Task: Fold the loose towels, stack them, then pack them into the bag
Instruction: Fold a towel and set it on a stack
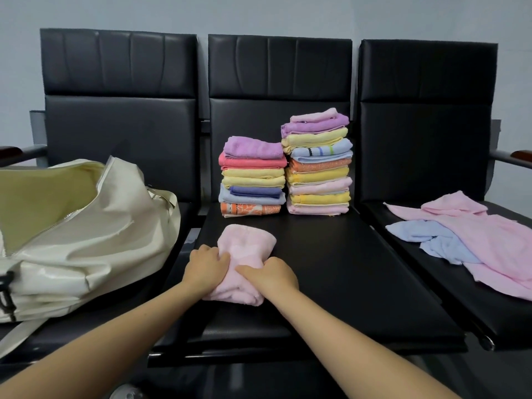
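Note:
A folded pink towel point(244, 249) lies on the middle black seat point(331, 283). My left hand point(205, 267) grips its near left side and my right hand point(269, 273) grips its near right side, fingers curled into the cloth. Behind it stand two stacks of folded towels: a shorter stack point(252, 177) topped with a purple towel and a taller stack point(318, 162) topped with a pink one. An open cream bag point(86, 234) sits on the left seat. Loose towels lie on the right seat: a large pink towel point(495, 249) and a light blue towel point(440, 240).
Three black padded chairs with tall backrests point(279, 67) stand side by side against a pale wall. Armrests point(515, 156) stick out at both far ends. Narrow gaps separate the seats. The front of the middle seat is bare beside my arms.

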A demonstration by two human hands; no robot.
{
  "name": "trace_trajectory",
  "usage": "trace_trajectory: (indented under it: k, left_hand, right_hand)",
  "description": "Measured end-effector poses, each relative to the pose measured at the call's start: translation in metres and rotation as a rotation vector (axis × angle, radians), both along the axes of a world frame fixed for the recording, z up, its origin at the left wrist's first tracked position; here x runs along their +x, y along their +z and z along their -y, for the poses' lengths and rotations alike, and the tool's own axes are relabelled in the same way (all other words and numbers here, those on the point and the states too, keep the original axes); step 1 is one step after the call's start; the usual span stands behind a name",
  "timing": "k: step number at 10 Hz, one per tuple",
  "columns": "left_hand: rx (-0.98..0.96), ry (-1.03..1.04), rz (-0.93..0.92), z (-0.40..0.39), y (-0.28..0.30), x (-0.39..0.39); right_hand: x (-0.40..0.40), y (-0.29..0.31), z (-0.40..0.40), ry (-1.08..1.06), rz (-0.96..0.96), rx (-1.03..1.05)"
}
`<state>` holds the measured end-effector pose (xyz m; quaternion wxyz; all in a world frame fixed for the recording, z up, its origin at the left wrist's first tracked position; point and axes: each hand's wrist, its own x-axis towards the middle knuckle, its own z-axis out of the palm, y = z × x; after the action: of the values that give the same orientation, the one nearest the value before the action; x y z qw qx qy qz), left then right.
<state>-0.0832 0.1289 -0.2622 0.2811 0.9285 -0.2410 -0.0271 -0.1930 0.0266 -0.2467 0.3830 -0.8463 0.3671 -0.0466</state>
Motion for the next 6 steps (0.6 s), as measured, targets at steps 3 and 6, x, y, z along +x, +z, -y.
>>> trace_trajectory:
  k: [3,6]
  left_hand:
    - [-0.221,-0.008,-0.084,-0.003,-0.001,-0.03]
    - [-0.628,-0.008,-0.605,0.013,0.036,-0.074]
  right_hand:
    - [-0.022,0.008,-0.009,0.008,0.263,0.273]
    - [-0.051,0.046,0.008,-0.096,0.583,0.785]
